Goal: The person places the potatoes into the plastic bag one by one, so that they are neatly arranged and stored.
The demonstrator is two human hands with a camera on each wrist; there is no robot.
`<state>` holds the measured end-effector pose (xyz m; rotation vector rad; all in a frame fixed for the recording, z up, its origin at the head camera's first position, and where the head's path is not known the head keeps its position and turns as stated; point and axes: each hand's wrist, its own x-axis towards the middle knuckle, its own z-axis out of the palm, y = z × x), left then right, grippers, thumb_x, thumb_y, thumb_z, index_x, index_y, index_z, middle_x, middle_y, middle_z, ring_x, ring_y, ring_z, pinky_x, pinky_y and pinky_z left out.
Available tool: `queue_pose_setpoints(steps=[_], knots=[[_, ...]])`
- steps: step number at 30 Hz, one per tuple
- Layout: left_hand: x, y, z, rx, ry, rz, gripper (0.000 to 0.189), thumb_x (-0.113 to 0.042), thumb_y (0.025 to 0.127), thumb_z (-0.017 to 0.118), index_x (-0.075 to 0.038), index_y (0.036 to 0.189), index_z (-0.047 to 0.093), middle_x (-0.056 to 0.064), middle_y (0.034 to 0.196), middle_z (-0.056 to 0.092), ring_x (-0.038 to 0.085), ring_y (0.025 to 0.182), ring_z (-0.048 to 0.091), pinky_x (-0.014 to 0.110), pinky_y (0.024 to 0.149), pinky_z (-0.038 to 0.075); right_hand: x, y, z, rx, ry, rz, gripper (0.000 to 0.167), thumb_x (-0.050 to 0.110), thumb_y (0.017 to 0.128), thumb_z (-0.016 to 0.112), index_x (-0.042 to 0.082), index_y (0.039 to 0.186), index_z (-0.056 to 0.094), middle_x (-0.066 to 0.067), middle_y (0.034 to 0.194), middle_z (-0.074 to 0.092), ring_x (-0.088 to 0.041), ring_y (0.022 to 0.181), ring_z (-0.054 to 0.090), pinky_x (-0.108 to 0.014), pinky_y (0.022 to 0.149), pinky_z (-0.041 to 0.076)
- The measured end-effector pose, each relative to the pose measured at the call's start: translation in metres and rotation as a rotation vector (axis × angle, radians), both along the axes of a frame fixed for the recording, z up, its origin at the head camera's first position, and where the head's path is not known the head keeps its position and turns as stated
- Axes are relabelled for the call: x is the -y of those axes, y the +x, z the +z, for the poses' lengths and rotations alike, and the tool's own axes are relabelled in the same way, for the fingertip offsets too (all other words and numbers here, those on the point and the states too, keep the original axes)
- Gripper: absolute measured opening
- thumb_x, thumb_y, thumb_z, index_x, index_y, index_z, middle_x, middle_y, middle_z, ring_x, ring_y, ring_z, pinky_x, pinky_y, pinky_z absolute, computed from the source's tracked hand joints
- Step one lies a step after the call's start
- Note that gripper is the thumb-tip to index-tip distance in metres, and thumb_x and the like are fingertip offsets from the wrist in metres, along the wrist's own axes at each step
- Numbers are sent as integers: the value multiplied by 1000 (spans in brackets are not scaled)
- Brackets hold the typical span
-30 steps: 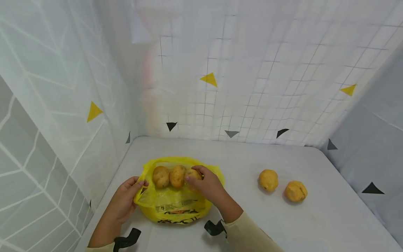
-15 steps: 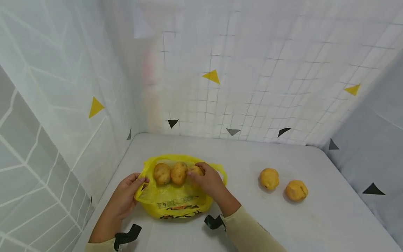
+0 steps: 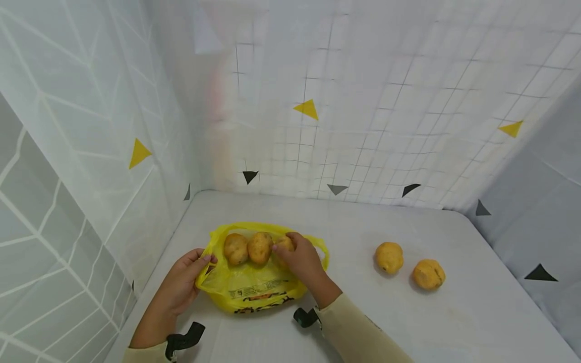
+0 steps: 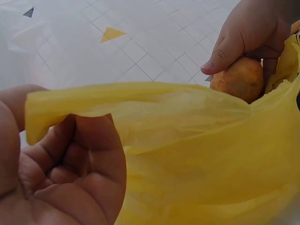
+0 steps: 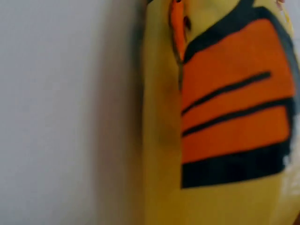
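Note:
A yellow plastic bag (image 3: 245, 277) lies mouth open on the table, printed in black and orange. My left hand (image 3: 183, 280) pinches its left edge between thumb and fingers; the left wrist view shows the film draped over the curled fingers. Inside the bag's mouth, two potatoes (image 3: 260, 248) lie side by side. My right hand (image 3: 305, 257) grips a third potato (image 3: 284, 243) at the mouth's right side, partly covered by the hand. In the left wrist view that potato (image 4: 241, 79) shows beneath the fingers. The bag's printed side (image 5: 234, 108) fills much of the right wrist view, where the right hand is hidden.
Two rounder, lumpy yellow things (image 3: 389, 257) sit on the white table (image 3: 354, 312), right of the bag. A pale sheet wall (image 3: 363, 126) with grid lines and triangles rises behind the table. Black wrist mounts (image 3: 183, 342) stick out below both hands.
The right hand and its potato have shifted slightly right, away from the other two potatoes. The left hand keeps its hold on the bag's edge. The head view has shifted a little.

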<state>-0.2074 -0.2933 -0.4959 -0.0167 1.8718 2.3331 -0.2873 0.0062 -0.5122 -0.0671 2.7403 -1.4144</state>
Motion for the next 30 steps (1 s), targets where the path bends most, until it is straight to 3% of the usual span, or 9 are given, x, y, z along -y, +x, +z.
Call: queue_pose_setpoints(steps=[7,17,30], knots=[[-1,1,0,3,9,-5,18,-27,110,58,-9,111,59,-3,103,65,8,91,66,22,82,60,5,-3,1,-41,71,-3,77,59,91,76,12,148,57,-11,151,58,-36,141,52,-56,112,47],[-1,2,1,9,0,-8,18,-27,110,57,-9,113,59,-2,105,64,8,92,66,22,82,60,10,-2,-3,-32,71,-20,79,58,89,78,11,148,56,-10,150,59,-32,138,55,-54,110,49],[0,0,-2,-12,7,-25,21,-29,110,56,-8,115,59,-2,107,63,8,92,65,22,80,60,4,1,4,-64,74,24,89,57,89,79,8,156,47,-12,158,51,-36,148,45,-56,117,42]])
